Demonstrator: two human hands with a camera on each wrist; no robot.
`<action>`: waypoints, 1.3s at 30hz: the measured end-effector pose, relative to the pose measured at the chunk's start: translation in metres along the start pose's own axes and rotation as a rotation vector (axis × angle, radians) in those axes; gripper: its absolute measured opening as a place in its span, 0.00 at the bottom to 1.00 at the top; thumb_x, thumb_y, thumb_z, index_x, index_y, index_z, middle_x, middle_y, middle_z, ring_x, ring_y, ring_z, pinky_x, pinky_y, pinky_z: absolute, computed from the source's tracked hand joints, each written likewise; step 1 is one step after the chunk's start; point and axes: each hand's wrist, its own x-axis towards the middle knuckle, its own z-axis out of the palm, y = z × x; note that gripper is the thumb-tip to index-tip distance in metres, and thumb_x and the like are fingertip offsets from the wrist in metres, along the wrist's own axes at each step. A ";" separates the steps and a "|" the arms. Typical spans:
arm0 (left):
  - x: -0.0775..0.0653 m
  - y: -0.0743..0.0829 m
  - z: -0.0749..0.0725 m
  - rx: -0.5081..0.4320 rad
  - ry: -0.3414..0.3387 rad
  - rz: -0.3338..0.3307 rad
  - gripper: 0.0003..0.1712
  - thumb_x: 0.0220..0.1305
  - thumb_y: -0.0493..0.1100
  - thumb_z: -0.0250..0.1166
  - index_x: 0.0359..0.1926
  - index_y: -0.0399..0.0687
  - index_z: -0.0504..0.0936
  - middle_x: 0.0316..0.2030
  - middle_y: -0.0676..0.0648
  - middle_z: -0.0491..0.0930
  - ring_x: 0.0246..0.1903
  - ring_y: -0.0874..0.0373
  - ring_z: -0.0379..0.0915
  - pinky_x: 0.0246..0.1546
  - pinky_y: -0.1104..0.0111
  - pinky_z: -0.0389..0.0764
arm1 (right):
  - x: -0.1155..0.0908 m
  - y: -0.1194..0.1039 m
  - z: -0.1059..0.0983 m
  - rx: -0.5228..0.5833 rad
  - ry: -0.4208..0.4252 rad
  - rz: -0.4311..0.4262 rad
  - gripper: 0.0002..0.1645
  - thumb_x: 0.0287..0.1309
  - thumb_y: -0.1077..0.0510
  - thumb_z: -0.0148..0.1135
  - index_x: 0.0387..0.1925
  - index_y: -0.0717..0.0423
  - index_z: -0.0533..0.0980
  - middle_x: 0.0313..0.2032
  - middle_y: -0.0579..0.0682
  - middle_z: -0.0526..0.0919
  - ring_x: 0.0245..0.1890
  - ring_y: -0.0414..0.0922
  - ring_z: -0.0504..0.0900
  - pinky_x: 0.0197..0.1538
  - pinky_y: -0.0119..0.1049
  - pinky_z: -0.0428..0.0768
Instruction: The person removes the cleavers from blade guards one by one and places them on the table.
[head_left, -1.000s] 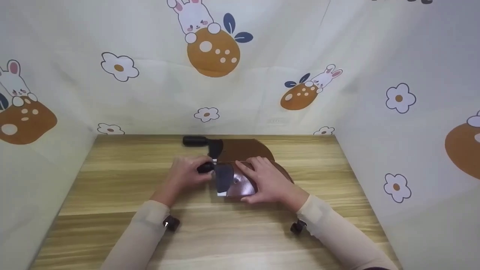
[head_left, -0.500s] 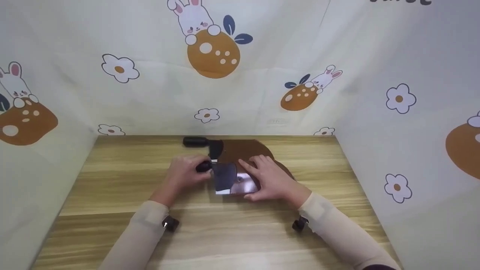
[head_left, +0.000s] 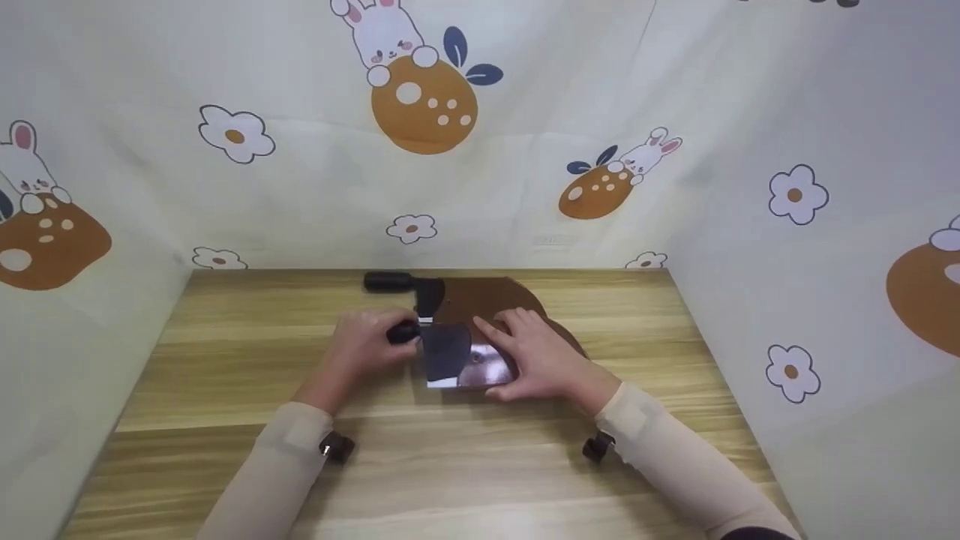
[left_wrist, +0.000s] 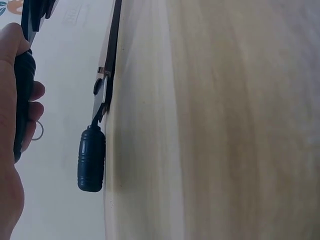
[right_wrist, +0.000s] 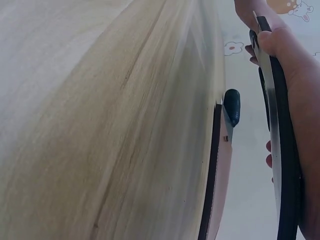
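Two broad kitchen knives with black handles and brown sheaths are in view. My left hand (head_left: pixel 364 341) grips the handle (head_left: pixel 403 332) of the nearer one, fingers wrapped round it. A dark part of its blade (head_left: pixel 448 354) shows between handle and sheath. My right hand (head_left: pixel 536 356) holds the glossy brown sheath (head_left: pixel 487 366), with fingers across its face and the thumb at its front edge. In the right wrist view this sheath (right_wrist: pixel 282 150) is edge-on and raised off the table. Behind it, the second knife (head_left: pixel 480 296) lies flat, its handle (left_wrist: pixel 91 159) pointing left.
The wood-grain table (head_left: pixel 480 465) stretches in front of my hands. A pale cloth (head_left: pixel 300 180) printed with rabbits, fruit and flowers hangs behind and at both sides. Small black wrist cameras (head_left: pixel 337 448) sit on both sleeves.
The handle and blade have shifted slightly left relative to the sheath, so more dark blade shows. Both hands keep their hold. The second knife stays put.
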 end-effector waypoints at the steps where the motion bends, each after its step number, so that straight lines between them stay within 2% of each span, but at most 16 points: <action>1: 0.000 -0.001 -0.001 -0.001 0.001 -0.003 0.20 0.57 0.55 0.80 0.49 0.55 0.92 0.39 0.50 0.93 0.27 0.48 0.83 0.29 0.51 0.82 | 0.000 0.000 0.000 0.003 0.000 0.001 0.72 0.49 0.19 0.74 0.88 0.46 0.60 0.63 0.58 0.75 0.63 0.54 0.73 0.67 0.53 0.74; 10: 0.000 -0.004 -0.006 -0.014 -0.032 -0.016 0.23 0.58 0.56 0.82 0.51 0.53 0.92 0.43 0.48 0.93 0.32 0.47 0.87 0.34 0.50 0.84 | -0.002 0.002 0.000 0.019 0.002 0.011 0.71 0.51 0.20 0.73 0.88 0.46 0.60 0.64 0.58 0.75 0.62 0.54 0.73 0.69 0.54 0.73; 15: -0.001 -0.005 -0.006 -0.003 -0.042 -0.010 0.23 0.57 0.57 0.82 0.51 0.55 0.92 0.41 0.47 0.93 0.30 0.47 0.86 0.32 0.50 0.83 | -0.003 0.002 0.000 0.026 0.000 0.007 0.71 0.51 0.19 0.72 0.88 0.44 0.58 0.64 0.58 0.74 0.62 0.53 0.73 0.68 0.54 0.74; 22: -0.004 -0.010 -0.008 0.006 -0.025 -0.020 0.19 0.56 0.54 0.81 0.47 0.55 0.92 0.37 0.50 0.92 0.29 0.51 0.84 0.30 0.53 0.82 | -0.006 0.008 0.001 0.020 0.001 0.025 0.70 0.50 0.19 0.73 0.86 0.49 0.65 0.62 0.57 0.75 0.60 0.52 0.73 0.65 0.51 0.75; 27: -0.005 -0.013 -0.009 0.006 -0.029 -0.006 0.18 0.56 0.53 0.80 0.47 0.56 0.91 0.37 0.50 0.92 0.30 0.50 0.85 0.30 0.52 0.83 | -0.006 0.007 -0.003 0.038 -0.021 0.030 0.70 0.51 0.19 0.73 0.86 0.49 0.63 0.63 0.56 0.74 0.61 0.53 0.73 0.66 0.51 0.75; 39: -0.003 -0.011 -0.012 0.003 -0.137 -0.098 0.21 0.60 0.58 0.78 0.52 0.57 0.91 0.37 0.50 0.92 0.30 0.54 0.82 0.36 0.53 0.83 | -0.007 0.010 0.001 0.034 -0.025 0.025 0.70 0.52 0.17 0.70 0.87 0.47 0.62 0.64 0.57 0.74 0.62 0.53 0.73 0.67 0.51 0.75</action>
